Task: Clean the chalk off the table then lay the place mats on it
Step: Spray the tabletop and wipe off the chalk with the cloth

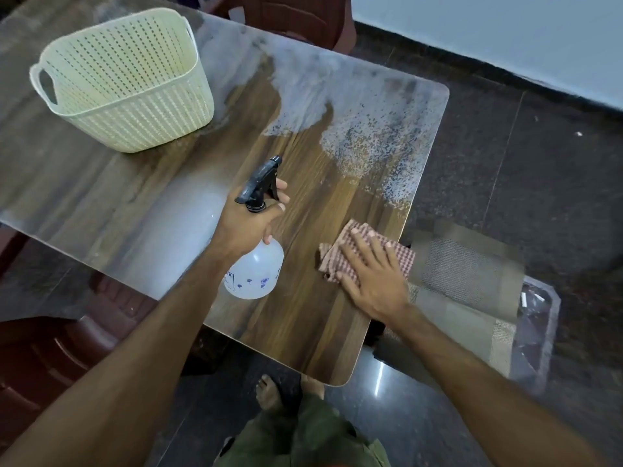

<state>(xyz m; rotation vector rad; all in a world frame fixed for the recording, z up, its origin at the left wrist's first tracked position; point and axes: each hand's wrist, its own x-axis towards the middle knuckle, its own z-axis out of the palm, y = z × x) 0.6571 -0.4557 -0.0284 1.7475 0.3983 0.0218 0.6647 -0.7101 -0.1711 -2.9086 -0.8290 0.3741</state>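
White chalk (pixel 364 106) covers the far right part of the wooden table (pixel 303 332), speckled with wet spots near its edge. The strip nearest me shows bare wood grain. My left hand (pixel 249 224) grips the neck of a clear spray bottle (pixel 254 271) with a black trigger head, held above the table. My right hand (pixel 374 271) presses flat on a red checked cloth (pixel 337 254) near the table's right edge. Woven grey-green place mats (pixel 465 267) lie stacked below the table's right side.
A cream perforated plastic basket (pixel 124 85) stands on the table at the far left. Dark red chairs sit at the left (pixel 50 358) and at the far side (pixel 293 18). A clear plastic stool or bin (pixel 536 332) holds the mats. My bare foot (pixel 269 392) stands on dark floor.
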